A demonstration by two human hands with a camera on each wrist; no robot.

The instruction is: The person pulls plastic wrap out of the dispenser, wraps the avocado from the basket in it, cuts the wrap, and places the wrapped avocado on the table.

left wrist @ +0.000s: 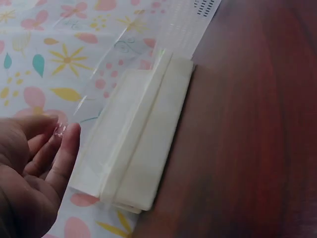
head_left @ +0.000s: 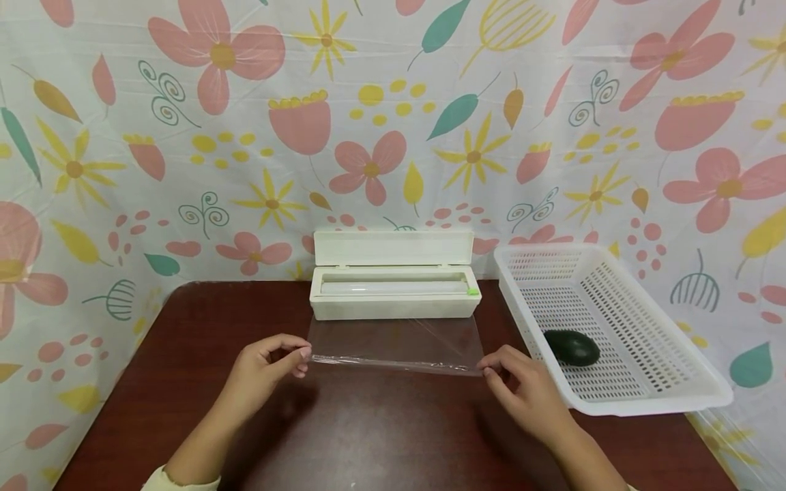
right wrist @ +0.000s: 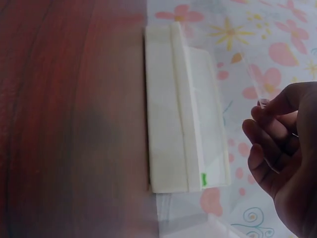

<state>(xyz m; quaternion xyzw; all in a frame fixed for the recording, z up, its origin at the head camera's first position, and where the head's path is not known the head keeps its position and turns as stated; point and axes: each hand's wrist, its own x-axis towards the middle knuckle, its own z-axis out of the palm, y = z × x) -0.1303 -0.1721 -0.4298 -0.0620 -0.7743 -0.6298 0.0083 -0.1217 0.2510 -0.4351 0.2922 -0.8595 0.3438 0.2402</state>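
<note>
A sheet of clear plastic wrap stretches from a white dispenser box toward me, its front edge bunched into a thin crinkled line. My left hand pinches the left corner of that edge between thumb and fingers. At the opposite corner, my right hand pinches the wrap the same way. The box's lid stands raised at the back, and a roll lies inside. A small green piece sits at the box's right end. In the left wrist view, the left hand holds crinkled film at its fingertips.
To the right stands a white perforated plastic basket, with a dark green oval vegetable lying in it. The dark brown table ends at a floral curtain behind the box.
</note>
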